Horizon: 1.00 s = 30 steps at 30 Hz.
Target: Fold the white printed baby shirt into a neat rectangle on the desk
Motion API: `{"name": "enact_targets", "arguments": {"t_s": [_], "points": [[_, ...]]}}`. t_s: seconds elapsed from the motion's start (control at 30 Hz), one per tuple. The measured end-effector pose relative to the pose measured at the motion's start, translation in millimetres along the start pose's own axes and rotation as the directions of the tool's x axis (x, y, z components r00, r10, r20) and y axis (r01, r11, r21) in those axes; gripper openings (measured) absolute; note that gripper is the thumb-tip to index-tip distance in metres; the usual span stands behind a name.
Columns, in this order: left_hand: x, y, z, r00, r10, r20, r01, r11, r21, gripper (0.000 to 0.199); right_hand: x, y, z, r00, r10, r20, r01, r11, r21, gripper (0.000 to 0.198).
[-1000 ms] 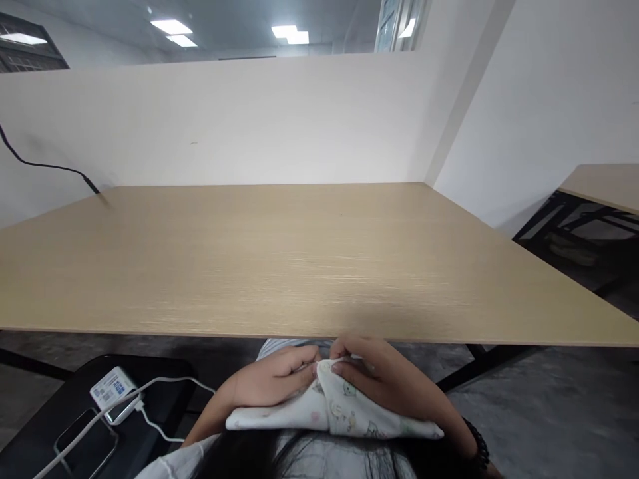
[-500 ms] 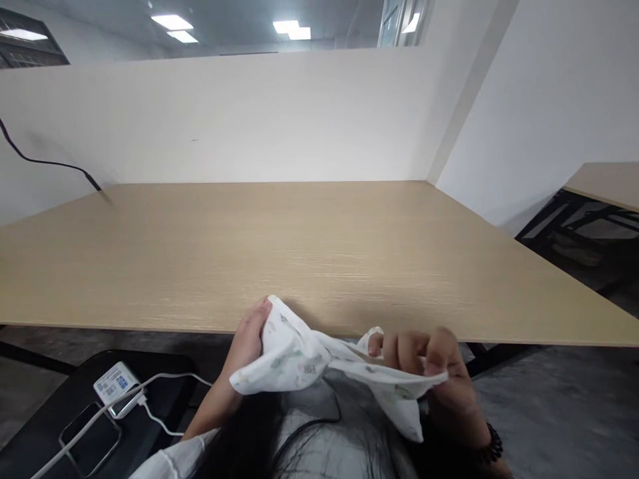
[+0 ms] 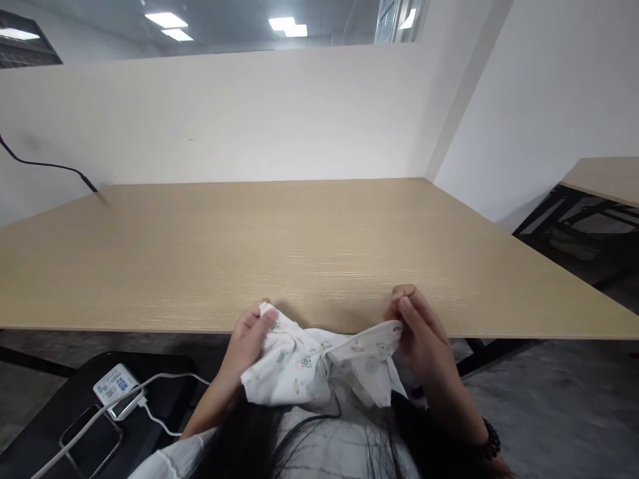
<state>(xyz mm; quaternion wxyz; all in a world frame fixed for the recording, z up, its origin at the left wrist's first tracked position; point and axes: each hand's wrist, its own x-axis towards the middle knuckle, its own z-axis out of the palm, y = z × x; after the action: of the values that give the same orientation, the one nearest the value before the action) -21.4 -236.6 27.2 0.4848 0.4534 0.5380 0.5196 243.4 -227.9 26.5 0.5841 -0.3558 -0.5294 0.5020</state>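
Note:
A white cloth piece (image 3: 299, 362) with small green and coloured prints is held up in front of my body at the desk's near edge. It is gathered in the middle, with folds running out to both sides. My left hand (image 3: 249, 339) grips its left upper corner, the thumb lying on top. On the other side my right hand (image 3: 417, 326) is closed, fingertips pinched together, at the cloth's right end. That end reaches the fingers, though the exact grip there is partly hidden. What kind of cloth article it is, I cannot tell.
A wooden desk (image 3: 279, 246) spreads ahead, with a white partition (image 3: 249, 120) behind it. A black cable (image 3: 50, 164) comes down at the far left. Lower left, a black seat (image 3: 160, 366) bears a white power bank (image 3: 117, 389) with a white cable (image 3: 164, 376).
My right hand has moved up and turned over, its fingers now pinched above the cloth's right end. The cloth has opened out wider, and its left part hangs lower.

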Motion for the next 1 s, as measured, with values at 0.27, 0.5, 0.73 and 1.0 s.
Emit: {"name": "enact_targets", "arguments": {"t_s": [0.27, 0.5, 0.73, 1.0], "points": [[-7, 11, 2, 0.823, -0.008, 0.568, -0.289, 0.854, 0.431, 0.026, -9, -13, 11, 0.737, 0.179, 0.652, 0.415, 0.641, -0.646, 0.023], [-11, 8, 2, 0.806, 0.236, 0.543, -0.403, 0.890, 0.212, 0.023, -3, 8, 18, 0.748, -0.061, 0.660, 0.621, 0.412, -0.666, 0.018], [-17, 5, 12, 0.932, 0.047, 0.359, 0.091, 0.929, -0.358, 0.032, -5, 11, 19, 0.681, -0.462, 0.568, 0.732, 0.456, -0.507, 0.035], [-6, -3, 21, 0.900, -0.198, 0.387, 0.402, 0.720, -0.565, 0.039, -2, 14, 23, 0.551, -0.533, 0.642, 0.835, 0.336, -0.436, 0.040]]}}
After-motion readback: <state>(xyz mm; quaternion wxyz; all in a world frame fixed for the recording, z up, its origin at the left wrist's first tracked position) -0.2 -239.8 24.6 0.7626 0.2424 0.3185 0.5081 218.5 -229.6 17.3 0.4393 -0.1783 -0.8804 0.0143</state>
